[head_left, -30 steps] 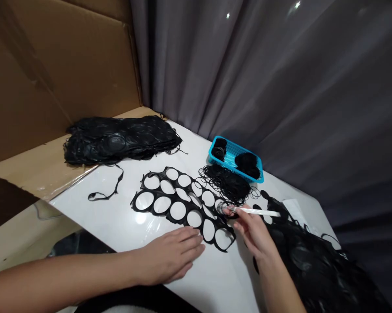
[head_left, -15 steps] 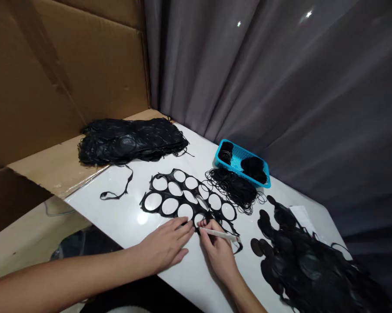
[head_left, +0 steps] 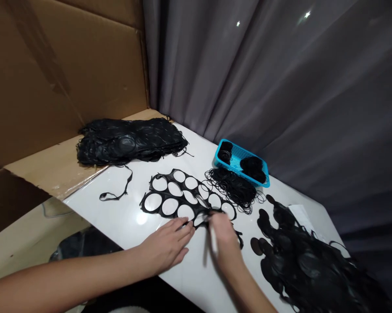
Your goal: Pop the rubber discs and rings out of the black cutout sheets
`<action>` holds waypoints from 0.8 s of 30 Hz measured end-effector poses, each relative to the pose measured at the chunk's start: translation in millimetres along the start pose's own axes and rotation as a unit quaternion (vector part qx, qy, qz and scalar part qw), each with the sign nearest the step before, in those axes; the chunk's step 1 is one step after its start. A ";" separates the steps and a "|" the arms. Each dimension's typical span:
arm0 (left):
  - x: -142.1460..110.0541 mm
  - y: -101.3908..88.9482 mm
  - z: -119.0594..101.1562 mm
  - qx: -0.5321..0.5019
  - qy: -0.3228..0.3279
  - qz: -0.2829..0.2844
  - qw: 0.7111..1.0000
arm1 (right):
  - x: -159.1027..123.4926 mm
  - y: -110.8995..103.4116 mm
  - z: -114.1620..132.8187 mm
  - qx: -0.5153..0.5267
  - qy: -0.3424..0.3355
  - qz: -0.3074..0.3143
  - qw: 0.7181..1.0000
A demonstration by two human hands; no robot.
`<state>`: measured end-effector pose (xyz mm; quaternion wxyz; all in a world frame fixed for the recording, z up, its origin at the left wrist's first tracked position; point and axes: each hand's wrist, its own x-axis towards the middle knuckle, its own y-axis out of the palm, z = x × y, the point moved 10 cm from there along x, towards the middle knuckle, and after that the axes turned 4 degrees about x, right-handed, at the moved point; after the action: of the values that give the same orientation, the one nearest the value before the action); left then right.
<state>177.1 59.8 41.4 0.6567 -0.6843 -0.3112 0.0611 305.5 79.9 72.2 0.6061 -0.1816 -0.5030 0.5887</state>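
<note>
A thin black rubber sheet (head_left: 160, 213) full of round holes lies flat on the white table. My left hand (head_left: 165, 245) presses on its near edge, palm down with the fingers stretched out. At the sheet's near right part is my right hand (head_left: 227, 239), closed and smeared by motion. It holds a slim white stick-like tool (head_left: 213, 239) against the palm, one end pointing down toward me. Its fingertips are at the black material, but whether they pinch it I cannot tell. A heap of thin black rings (head_left: 233, 187) lies just beyond the sheet.
A blue basket (head_left: 263, 181) with black rings stands behind the ring heap. Stacked black sheets (head_left: 131, 141) lie at the back left, near a cardboard wall (head_left: 68, 65). A pile of black discs and sheets (head_left: 316, 265) covers the right side. A loose black strip (head_left: 116, 196) lies left.
My right hand has moved slightly up and right, and the white tool has swung from lying sideways to pointing down toward me. My left hand stays in place.
</note>
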 end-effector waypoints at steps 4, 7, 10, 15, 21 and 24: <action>0.5 0.7 0.5 -0.016 0.008 0.013 1.000 | 12.9 -75.1 -96.7 -0.042 0.192 -0.158 0.968; 0.8 -5.7 2.4 -0.036 0.004 0.010 0.999 | 9.6 -78.6 -140.6 0.093 0.305 -0.155 0.935; -1.3 -17.2 -4.6 -0.073 0.038 0.007 0.997 | 10.1 -29.6 -132.9 0.394 0.365 -0.079 0.840; -11.8 -27.8 5.4 -0.052 0.009 -0.005 0.999 | 14.6 33.4 -74.5 0.596 0.402 -0.027 0.695; -26.6 -21.5 27.2 0.002 -0.046 -0.015 0.999 | 12.7 68.8 -11.6 0.510 0.298 0.100 0.801; -28.3 -19.8 28.6 0.000 -0.049 -0.014 0.999 | 11.7 69.6 6.3 0.394 0.218 0.121 0.885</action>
<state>133.6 68.9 47.0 0.6410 -0.6761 -0.3532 0.0853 261.1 104.8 23.0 0.6462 -0.1113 -0.0592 0.7527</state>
